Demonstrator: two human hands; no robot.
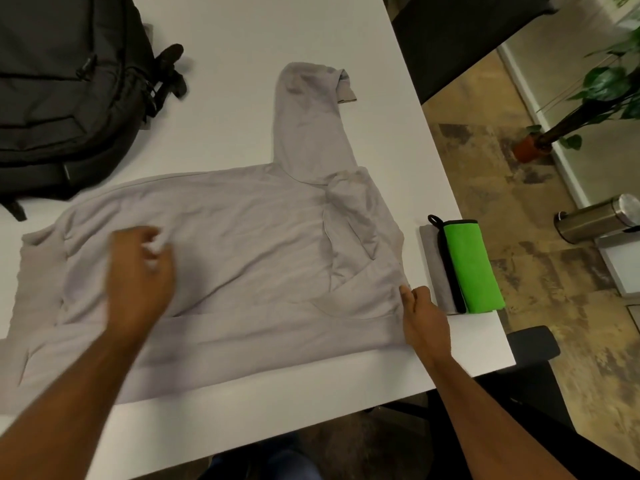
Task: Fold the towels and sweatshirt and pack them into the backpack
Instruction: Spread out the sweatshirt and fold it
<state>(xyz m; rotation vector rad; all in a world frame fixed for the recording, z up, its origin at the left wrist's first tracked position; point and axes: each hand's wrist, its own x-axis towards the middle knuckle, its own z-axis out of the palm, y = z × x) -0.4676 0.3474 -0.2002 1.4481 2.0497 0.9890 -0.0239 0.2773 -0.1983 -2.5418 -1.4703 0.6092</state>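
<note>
Spread flat across the white table [242,36]: a pale grey sweatshirt [242,237], body running left to right, 1 sleeve [304,119] stretched away toward the far edge with its cuff turned over at the end. Above the garment's left half, the left hand [138,271], blurred, fingers curled over the cloth; whether any fabric is caught between them cannot be told. At the garment's right edge, the right hand [422,313], fingers [407,296] bent and closed on the edge of the fabric beside the table's near right corner.

Just beside the right hand, on the table's right edge: 2 folded towels in a stack, a bright green towel [474,268] with a black border and a small black hanging loop on top, a grey towel [434,261] beneath it and showing along its left side. Neither touching the sweatshirt.

At the far left corner of the table: a black backpack [62,98], lying on its side, straps trailing toward the middle, its near edge just beside the sweatshirt's upper hem. Whether open or zipped, not clear from this angle.

Beyond the table on the right: patterned brown floor, a potted plant [588,98] in a red-brown pot, a metal bin [595,220]. Near the right corner, a dark chair [533,348], partly under the table.
</note>
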